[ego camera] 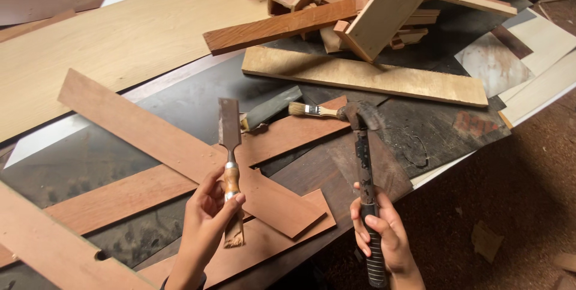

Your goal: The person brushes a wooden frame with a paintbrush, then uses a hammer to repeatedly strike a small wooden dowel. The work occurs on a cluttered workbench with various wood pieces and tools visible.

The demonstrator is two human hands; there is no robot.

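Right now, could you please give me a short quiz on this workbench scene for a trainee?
1. True or false: the left hand holds a chisel blade up.
2. What does the right hand hold? A) saw B) hammer C) pliers
3. Which small tool lies on the bench beside the hammer's head?

Key: 1 true; 2 B; 3 the paintbrush.
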